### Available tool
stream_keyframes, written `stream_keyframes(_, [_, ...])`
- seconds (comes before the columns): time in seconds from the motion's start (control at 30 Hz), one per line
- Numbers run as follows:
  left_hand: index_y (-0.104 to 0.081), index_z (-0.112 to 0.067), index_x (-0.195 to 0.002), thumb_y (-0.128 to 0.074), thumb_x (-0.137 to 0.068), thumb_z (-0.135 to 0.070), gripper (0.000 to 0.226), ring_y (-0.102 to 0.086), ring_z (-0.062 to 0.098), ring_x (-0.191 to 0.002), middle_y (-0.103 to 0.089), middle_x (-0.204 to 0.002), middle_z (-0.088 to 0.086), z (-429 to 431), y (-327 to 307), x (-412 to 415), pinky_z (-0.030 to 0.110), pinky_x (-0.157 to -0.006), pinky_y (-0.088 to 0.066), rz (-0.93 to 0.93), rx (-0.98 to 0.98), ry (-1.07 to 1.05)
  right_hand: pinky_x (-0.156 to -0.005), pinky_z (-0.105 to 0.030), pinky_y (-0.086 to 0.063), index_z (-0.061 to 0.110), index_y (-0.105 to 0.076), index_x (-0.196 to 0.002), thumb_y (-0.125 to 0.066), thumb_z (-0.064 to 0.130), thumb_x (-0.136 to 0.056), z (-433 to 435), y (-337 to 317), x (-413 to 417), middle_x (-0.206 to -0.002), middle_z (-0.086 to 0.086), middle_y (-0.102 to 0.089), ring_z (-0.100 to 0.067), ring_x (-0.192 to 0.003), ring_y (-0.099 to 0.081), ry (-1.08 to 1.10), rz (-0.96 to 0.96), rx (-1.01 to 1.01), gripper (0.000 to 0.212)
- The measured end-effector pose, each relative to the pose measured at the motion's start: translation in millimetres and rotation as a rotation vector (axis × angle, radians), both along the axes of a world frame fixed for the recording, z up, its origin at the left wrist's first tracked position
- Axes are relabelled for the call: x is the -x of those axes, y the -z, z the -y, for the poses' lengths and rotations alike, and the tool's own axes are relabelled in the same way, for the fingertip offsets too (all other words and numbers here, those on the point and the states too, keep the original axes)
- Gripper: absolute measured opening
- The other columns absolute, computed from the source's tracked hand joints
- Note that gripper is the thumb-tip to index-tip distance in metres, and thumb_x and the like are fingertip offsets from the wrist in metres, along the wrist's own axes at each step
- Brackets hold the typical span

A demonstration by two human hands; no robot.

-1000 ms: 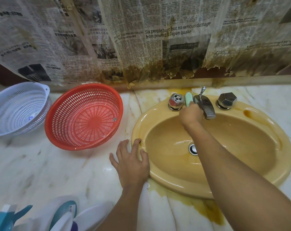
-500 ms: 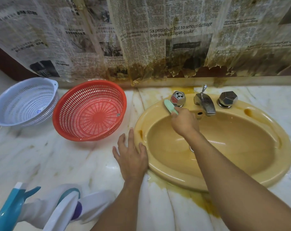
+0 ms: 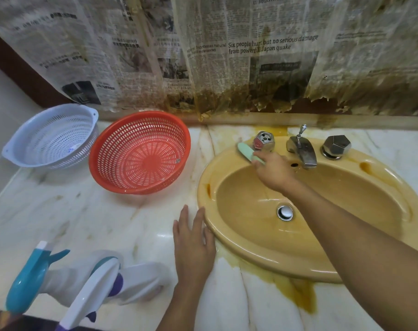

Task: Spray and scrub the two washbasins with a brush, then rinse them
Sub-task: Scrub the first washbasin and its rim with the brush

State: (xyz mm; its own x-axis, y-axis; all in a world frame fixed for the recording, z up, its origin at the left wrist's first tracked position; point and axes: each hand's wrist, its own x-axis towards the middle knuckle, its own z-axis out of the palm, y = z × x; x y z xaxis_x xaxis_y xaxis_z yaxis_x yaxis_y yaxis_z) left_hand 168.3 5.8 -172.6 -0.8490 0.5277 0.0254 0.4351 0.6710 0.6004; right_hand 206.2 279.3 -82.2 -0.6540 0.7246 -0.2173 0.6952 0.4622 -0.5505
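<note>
A yellow oval washbasin (image 3: 361,266) is set into the marble counter, with a chrome drain (image 3: 285,212) at its bottom. My right hand (image 3: 273,172) grips a pale green brush (image 3: 246,151), whose head lies on the basin's back left rim beside the left tap knob (image 3: 263,141). The spout (image 3: 301,151) and the right knob (image 3: 335,147) stand further right. With straight fingers, my left hand (image 3: 193,244) rests flat on the counter, touching the basin's left front edge. Two spray bottles (image 3: 67,280) stand at the lower left. Only one basin is in view.
A red plastic basket (image 3: 141,152) and a white colander (image 3: 51,137) lie tilted on the counter left of the basin. Stained newspaper (image 3: 227,56) covers the wall behind. Brown-yellow stains (image 3: 296,292) spread over the marble counter (image 3: 78,216) at the basin's front edge.
My right hand has carried the brush from beside the spout leftward to the rim by the left knob. My left hand has straightened its fingers and slid slightly. The drain has come into sight.
</note>
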Motion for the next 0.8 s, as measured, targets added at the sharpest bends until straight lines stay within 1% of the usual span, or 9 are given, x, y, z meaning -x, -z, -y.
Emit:
stream_keyframes(0.13, [-0.047,-0.031,-0.149,-0.053,-0.101,-0.023,0.049,-0.026,0.026,-0.149,-0.031,-0.163,0.008,-4,-3,-2,0.047,-0.127,-0.020,-0.067,0.026,0.001,-0.084,-0.031,-0.045,0.030,-0.058,-0.141,-0.052,0.031,-0.102,31,5,-5,-0.131,-0.010,-0.066,-0.030,-0.113,-0.061,-0.250,-0.001,0.043,0.040])
stream_keyframes(0.2, [-0.047,-0.030,-0.148,-0.053,-0.100,-0.022,0.049,-0.026,0.024,-0.149,-0.033,-0.162,0.010,-4,-4,-2,0.046,-0.127,-0.019,-0.094,0.024,0.003,-0.092,-0.034,-0.046,0.030,-0.059,-0.140,-0.052,0.032,-0.102,33,5,-8,-0.133,-0.006,-0.065,-0.030,-0.118,-0.059,-0.298,-0.009,0.033,0.039])
stream_keyframes(0.33, [-0.049,-0.025,-0.147,-0.049,-0.098,-0.021,0.049,-0.028,0.024,-0.148,-0.038,-0.158,0.014,-6,-3,-2,0.048,-0.126,-0.021,-0.158,0.030,0.017,-0.072,-0.032,-0.040,0.031,-0.062,-0.135,-0.049,0.030,-0.104,5,0,-2,-0.118,-0.016,-0.067,-0.030,-0.092,-0.057,-0.109,-0.008,-0.029,0.034])
stream_keyframes(0.4, [-0.049,-0.024,-0.148,-0.049,-0.098,-0.021,0.050,-0.029,0.024,-0.149,-0.039,-0.158,0.014,-6,-3,-2,0.048,-0.127,-0.020,-0.161,0.039,0.014,-0.069,-0.030,-0.037,0.030,-0.063,-0.134,-0.049,0.030,-0.104,3,-3,2,-0.115,-0.015,-0.067,-0.026,-0.087,-0.053,-0.084,-0.013,-0.009,0.033])
stream_keyframes(0.43, [-0.049,-0.024,-0.148,-0.048,-0.098,-0.021,0.050,-0.029,0.024,-0.149,-0.039,-0.158,0.014,-6,-3,-2,0.048,-0.127,-0.020,-0.158,0.043,0.013,-0.070,-0.030,-0.039,0.029,-0.063,-0.134,-0.051,0.030,-0.103,9,-2,3,-0.116,-0.014,-0.068,-0.024,-0.087,-0.055,-0.139,-0.028,0.025,0.034])
stream_keyframes(0.5, [-0.048,-0.024,-0.147,-0.046,-0.097,-0.022,0.050,-0.029,0.024,-0.149,-0.039,-0.158,0.014,-6,-3,-2,0.048,-0.127,-0.019,-0.159,0.046,0.014,-0.080,-0.031,-0.046,0.029,-0.064,-0.133,-0.053,0.030,-0.102,33,1,2,-0.122,-0.009,-0.069,-0.025,-0.099,-0.062,-0.344,-0.026,0.099,0.033])
stream_keyframes(0.6, [-0.048,-0.023,-0.145,-0.044,-0.096,-0.021,0.050,-0.031,0.025,-0.148,-0.039,-0.157,0.013,-8,-4,-2,0.049,-0.126,-0.019,-0.161,0.057,0.016,-0.096,-0.035,-0.045,0.033,-0.059,-0.139,-0.050,0.036,-0.103,59,-1,-3,-0.133,-0.003,-0.065,-0.028,-0.122,-0.056,-0.560,0.094,0.066,0.037])
stream_keyframes(0.73, [-0.048,-0.023,-0.145,-0.041,-0.096,-0.022,0.050,-0.033,0.025,-0.147,-0.039,-0.157,0.011,-8,-4,-2,0.050,-0.126,-0.019,-0.160,0.072,0.016,-0.095,-0.041,-0.050,0.038,-0.056,-0.140,-0.046,0.039,-0.102,46,-7,4,-0.127,-0.008,-0.064,-0.031,-0.120,-0.055,-0.388,0.076,0.013,0.039])
stream_keyframes(0.8, [-0.049,-0.023,-0.145,-0.040,-0.096,-0.023,0.050,-0.032,0.025,-0.148,-0.039,-0.157,0.011,-8,-5,-3,0.049,-0.127,-0.018,-0.156,0.074,0.012,-0.092,-0.038,-0.050,0.037,-0.058,-0.138,-0.047,0.038,-0.102,45,-8,5,-0.124,-0.008,-0.065,-0.030,-0.118,-0.057,-0.376,0.072,0.041,0.037])
